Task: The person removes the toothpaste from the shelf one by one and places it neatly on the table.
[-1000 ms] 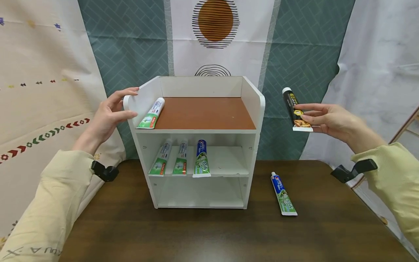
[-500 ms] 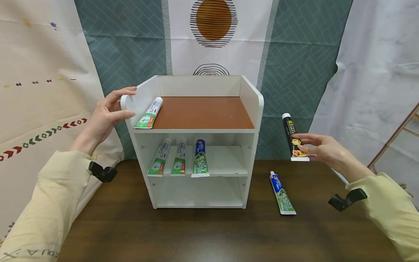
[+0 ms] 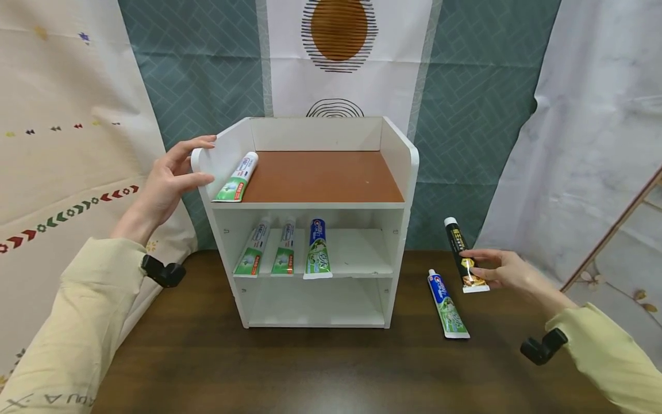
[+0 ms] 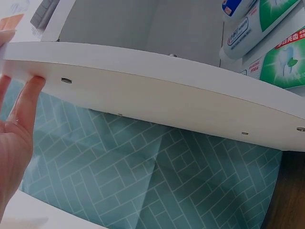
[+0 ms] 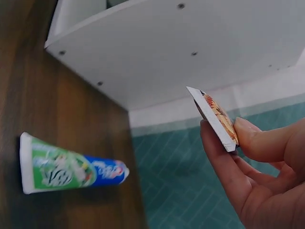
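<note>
Black tube (image 3: 457,241) with white cap, pinched between thumb and fingers of right hand (image 3: 504,271), close to the flat white end. Cap end up and away; held right of the white shelf unit (image 3: 320,205), off the table in the right wrist view. Dark wooden table (image 3: 331,374) below. Lying on it, near the black tube but apart: blue-and-green tube (image 3: 447,307), cap to the rear.

Left hand (image 3: 165,184) gripping the left side panel (image 3: 231,152) of the shelf unit, digits to either side of its edge.

3 levels in the unit. Top, brown surface (image 3: 326,175): 1 white-and-green tube (image 3: 238,179) at far left, cap to the rear. Middle, left to right: 2 slimmer-looking green-ended tubes (image 3: 253,250), then 1 blue-capped tube (image 3: 318,250), spaced apart, crimped ends at the front edge.

Behind: teal cloth (image 3: 207,86), white strip (image 3: 346,89) with brown disc (image 3: 339,29).
</note>
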`<control>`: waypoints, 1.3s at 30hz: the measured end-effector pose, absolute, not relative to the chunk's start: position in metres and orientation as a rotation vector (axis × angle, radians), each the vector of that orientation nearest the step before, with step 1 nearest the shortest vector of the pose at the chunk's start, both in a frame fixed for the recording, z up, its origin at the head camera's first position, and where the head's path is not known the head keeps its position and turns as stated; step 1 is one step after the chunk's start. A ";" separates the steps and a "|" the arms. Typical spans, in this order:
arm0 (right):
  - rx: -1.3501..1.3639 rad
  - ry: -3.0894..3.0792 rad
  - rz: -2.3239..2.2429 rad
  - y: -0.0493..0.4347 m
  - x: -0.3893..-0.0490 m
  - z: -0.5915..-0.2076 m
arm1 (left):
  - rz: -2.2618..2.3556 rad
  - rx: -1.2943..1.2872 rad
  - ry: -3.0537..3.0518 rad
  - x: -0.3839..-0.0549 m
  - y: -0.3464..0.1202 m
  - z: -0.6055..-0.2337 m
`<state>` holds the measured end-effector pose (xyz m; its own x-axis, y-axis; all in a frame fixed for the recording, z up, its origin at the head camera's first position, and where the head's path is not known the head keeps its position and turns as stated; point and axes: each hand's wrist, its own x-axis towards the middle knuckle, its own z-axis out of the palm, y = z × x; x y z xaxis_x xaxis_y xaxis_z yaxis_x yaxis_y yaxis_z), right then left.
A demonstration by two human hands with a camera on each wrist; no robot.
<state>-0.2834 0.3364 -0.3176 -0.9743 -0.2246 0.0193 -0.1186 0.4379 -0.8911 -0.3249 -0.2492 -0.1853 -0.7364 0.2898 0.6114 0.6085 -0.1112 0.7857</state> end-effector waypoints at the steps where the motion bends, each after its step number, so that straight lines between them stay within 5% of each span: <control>1: -0.310 2.568 -1.584 0.338 -0.283 -0.321 | -1.931 -0.998 -1.917 -0.325 -0.249 -0.186; 39: -0.172 2.713 -1.272 0.372 -0.293 -0.428 | -1.901 -0.958 -1.927 -0.325 -0.248 -0.185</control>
<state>-0.2925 0.3724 -0.4276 -0.9836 -0.1625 -0.0785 -0.0436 0.6362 -0.7703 -0.3252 -0.2484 -0.1854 -0.7452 0.2628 0.6129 0.6164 -0.0793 0.7834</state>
